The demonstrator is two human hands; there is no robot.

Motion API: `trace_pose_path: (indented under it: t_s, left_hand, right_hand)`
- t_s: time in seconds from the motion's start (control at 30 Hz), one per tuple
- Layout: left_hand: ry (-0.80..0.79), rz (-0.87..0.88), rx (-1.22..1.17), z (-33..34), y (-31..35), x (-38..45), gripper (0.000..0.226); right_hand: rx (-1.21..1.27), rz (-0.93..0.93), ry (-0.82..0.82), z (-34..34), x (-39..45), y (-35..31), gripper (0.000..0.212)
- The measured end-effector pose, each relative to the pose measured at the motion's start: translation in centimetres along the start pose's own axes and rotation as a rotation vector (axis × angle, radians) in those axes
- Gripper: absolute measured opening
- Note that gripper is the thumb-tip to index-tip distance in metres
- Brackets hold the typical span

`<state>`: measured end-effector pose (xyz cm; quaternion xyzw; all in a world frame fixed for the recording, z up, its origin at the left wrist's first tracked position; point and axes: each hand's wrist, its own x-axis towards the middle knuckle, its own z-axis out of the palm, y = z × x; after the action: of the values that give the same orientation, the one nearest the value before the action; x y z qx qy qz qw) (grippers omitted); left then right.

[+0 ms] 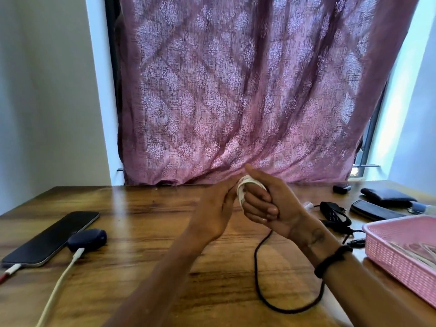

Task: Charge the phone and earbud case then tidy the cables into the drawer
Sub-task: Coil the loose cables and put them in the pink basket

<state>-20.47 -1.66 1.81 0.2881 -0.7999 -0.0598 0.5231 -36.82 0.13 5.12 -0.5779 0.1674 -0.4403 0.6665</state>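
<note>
**Inspector:** Head view. Report the hands first.

**Assistant:** Both are raised over the middle of the tabletop (146, 223). The right hand (271, 206) has its fingers curled round a coil of white cable (243, 188), thumb pointing up. The left hand (217, 208) is pressed against that coil with its fingers bent onto it; I cannot tell whether they pinch the cable or merely steady it.

**Inspector:** Anything else near the right hand?

**Assistant:** A black cable (283, 298) drops from beneath it and loops across the tabletop towards the near edge.

**Inspector:** The task items?

**Assistant:** The phone (52, 239) lies flat near the left edge, screen dark, with a red-and-white plug (11, 270) at its near end. Just beside it, on its right, sits the dark blue earbud case (87, 239), with a white charging cable (59, 286) plugged into it and running off the near edge.

**Inspector:** Right side?

**Assistant:** A pink basket (389, 256) stands at the right edge, with pale cables inside. Beyond it, towards the far right corner, lie a dark wallet (387, 194), a flat black case (375, 210), a small black box (341, 188) and a black strap (333, 212).

**Inspector:** Background?

**Assistant:** A patterned pink curtain (236, 90) hangs behind the far edge.
</note>
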Motion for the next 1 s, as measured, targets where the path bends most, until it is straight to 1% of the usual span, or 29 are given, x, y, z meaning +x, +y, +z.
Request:
trace_pose_path:
  t_s: [0.03,0.1,0.13,0.17,0.23,0.3,0.33,0.37,0.4,0.47,0.5,0.57,0.6,0.67,0.8,0.83,0.87,0.9,0.93,0.97,1.0]
  left_hand:
    - [-0.01,-0.072,-0.141,0.4,0.7,-0.1,0.033]
    - [-0.043,-0.296,-0.506,1.0,2.3,0.0,0.037]
    - [-0.07,-0.392,-0.642,1.3,3.0,0.1,0.038]
    - [-0.086,-0.438,-0.687,1.6,3.3,0.1,0.034]
    - [-0.069,-0.458,-0.664,2.4,3.4,-0.1,0.027]
    - [0.034,-0.47,-0.633,3.0,2.8,-0.5,0.026]
    - [0.075,-0.474,-0.602,3.1,2.3,-0.7,0.027]
    - [0.083,-0.463,-0.553,3.0,2.0,-0.8,0.026]
    - [0.075,-0.454,-0.514,3.0,1.8,-0.9,0.025]
    - [0.059,-0.443,-0.505,3.0,2.2,-0.9,0.021]
    - [0.056,-0.427,-0.493,3.2,2.6,-0.9,0.02]
    - [0.02,-0.373,-0.448,4.0,4.0,-0.7,0.02]
    - [0.01,-0.363,-0.445,4.7,4.8,-0.4,0.02]
    - [0.016,-0.385,-0.492,6.4,6.7,0.8,0.022]
    - [0.04,-0.455,-0.64,11.4,12.0,5.3,0.02]
    - [0.023,-0.481,-0.671,12.9,13.2,6.4,0.02]
    - [-0.009,-0.509,-0.676,14.3,14.3,7.2,0.022]
    - [-0.055,-0.539,-0.66,15.9,15.6,7.7,0.03]
    - [-0.106,-0.559,-0.605,17.2,16.5,7.9,0.041]
    - [-0.161,-0.558,-0.531,18.5,17.1,7.9,0.047]
    - [-0.218,-0.539,-0.442,19.5,17.5,7.6,0.046]
  right_hand:
    - [0.063,-0.02,0.01,-0.3,0.0,-0.1,0.069]
    - [0.143,-0.077,0.069,-0.8,-0.1,-0.5,0.069]
    - [0.178,-0.109,0.107,-1.2,-0.2,-0.6,0.068]
    - [0.212,-0.131,0.144,-1.5,-0.2,-0.6,0.067]
    - [0.257,-0.13,0.188,-2.1,-0.3,-0.5,0.067]
    - [0.262,-0.092,0.174,-2.1,-0.1,-0.2,0.067]
    - [0.233,-0.075,0.197,-1.7,0.0,-0.1,0.066]
    - [0.173,-0.064,0.273,-1.3,0.2,0.0,0.064]
    - [0.076,-0.066,0.399,-1.1,0.1,0.2,0.062]
    - [-0.24,-0.1,0.693,-1.0,0.0,0.4,0.059]
    - [-0.396,-0.136,0.814,-0.9,-0.3,0.4,0.058]
    - [-0.635,-0.21,0.978,-0.6,-1.7,-0.1,0.062]
    - [-0.726,-0.244,1.017,-0.5,-2.7,-0.7,0.063]
    - [-0.885,-0.287,1.036,-0.6,-5.3,-2.9,0.055]
    - [-1.195,-0.176,1.03,-3.9,-11.1,-9.1,0.034]
    - [-1.235,-0.178,1.025,-5.1,-12.6,-10.5,0.025]
    - [-1.225,-0.198,1.019,-6.4,-14.3,-11.6,0.016]
    - [-1.218,-0.212,1.004,-7.6,-16.3,-12.7,0.012]
    - [-1.219,-0.199,0.978,-8.6,-18.2,-13.6,0.013]
    - [-1.211,-0.147,0.94,-9.5,-19.7,-14.3,0.016]
    - [-1.194,-0.06,0.894,-10.3,-21.1,-14.7,0.017]
